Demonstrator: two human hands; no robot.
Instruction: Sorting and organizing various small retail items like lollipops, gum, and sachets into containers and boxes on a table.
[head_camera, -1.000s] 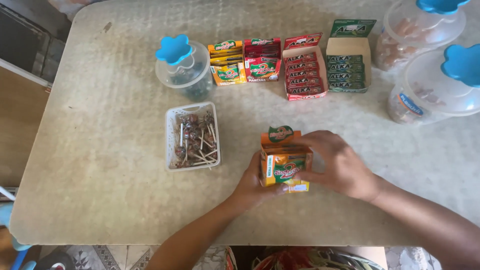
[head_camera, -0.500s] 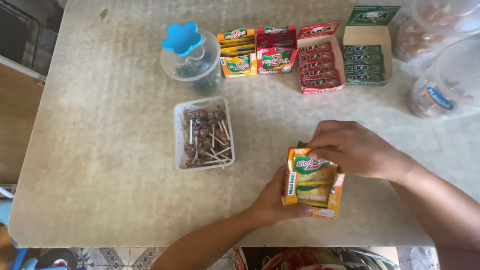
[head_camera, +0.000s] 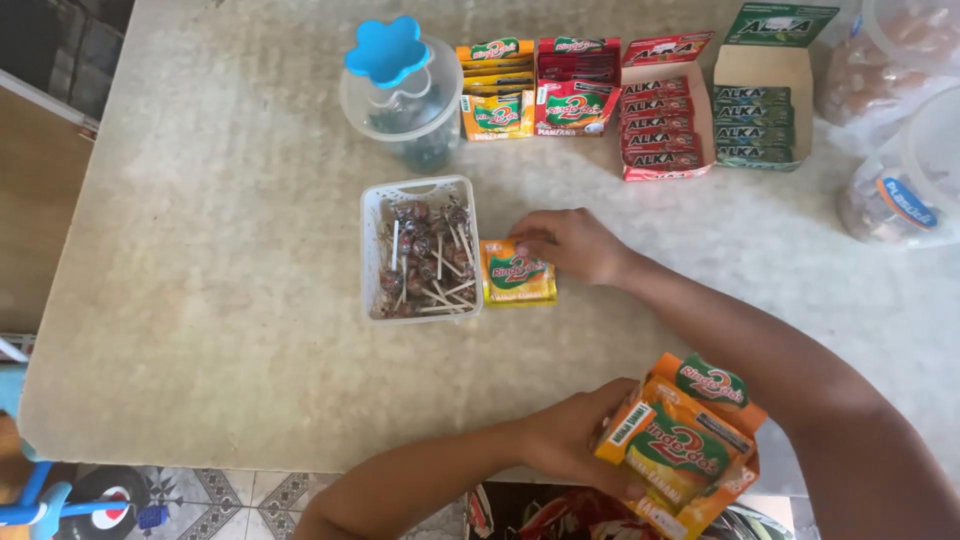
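Yellow sachet (head_camera: 517, 273) newly beside basket (head_camera: 420, 248)

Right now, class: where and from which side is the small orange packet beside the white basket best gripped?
Pinch the orange packet by its bare lower right corner, coming from the near side. It lies flat on the table, its left edge close against the white basket, and the right hand covers its top right corner. The left hand holds the orange box.

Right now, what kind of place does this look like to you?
Probably a small sweets stall or shop counter: open display boxes of gum stand in a row, a white basket of lollipops sits on the table, and big plastic candy jars line the corner.
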